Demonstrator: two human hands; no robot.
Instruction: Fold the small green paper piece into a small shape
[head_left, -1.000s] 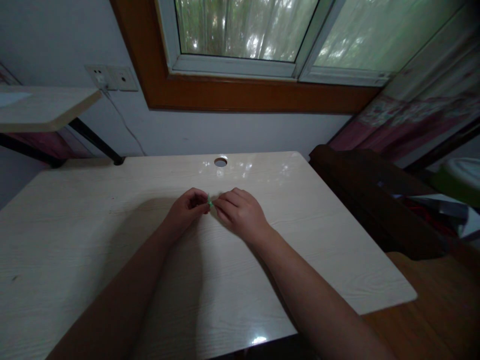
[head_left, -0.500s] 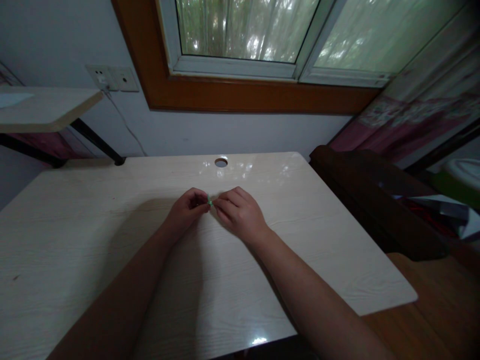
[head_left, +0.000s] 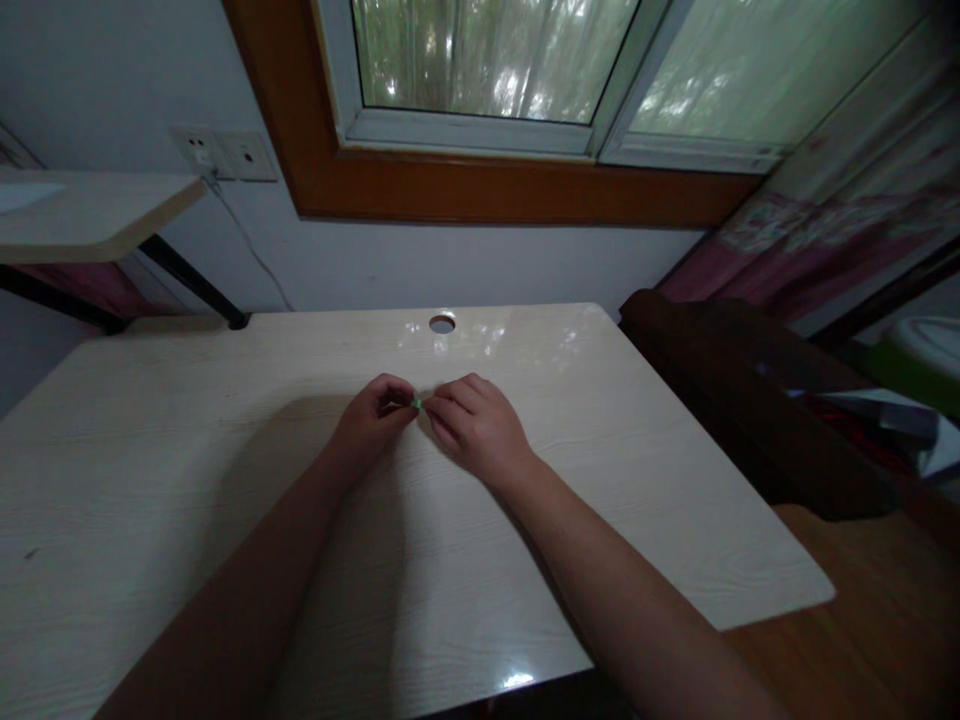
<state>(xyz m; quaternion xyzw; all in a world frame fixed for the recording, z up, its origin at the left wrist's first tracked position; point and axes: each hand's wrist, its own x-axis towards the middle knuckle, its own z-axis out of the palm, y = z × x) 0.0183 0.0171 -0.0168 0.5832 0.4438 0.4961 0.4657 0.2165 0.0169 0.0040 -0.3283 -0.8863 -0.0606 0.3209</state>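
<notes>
A tiny light-green piece [head_left: 417, 401] shows between my fingertips; it is too small and too covered to tell its kind. My left hand [head_left: 375, 412] pinches it from the left, thumb below and index finger curled above. From the other side my right hand [head_left: 480, 422] closes its thumb and fingers on the piece's right end. Both hands are just over the pale wood-grain desk [head_left: 622, 480], with their fingertips almost meeting.
A round cable hole [head_left: 442, 324] lies in the desk near its back edge. At the left stands a raised shelf [head_left: 97, 215] on black legs. A white cord [head_left: 251, 245] hangs from the wall socket [head_left: 225, 155]. Dark wooden furniture [head_left: 735, 400] borders the desk's right side.
Both hands keep nearly the same place and grip. The green piece has tilted or shifted slightly between the fingertips.
</notes>
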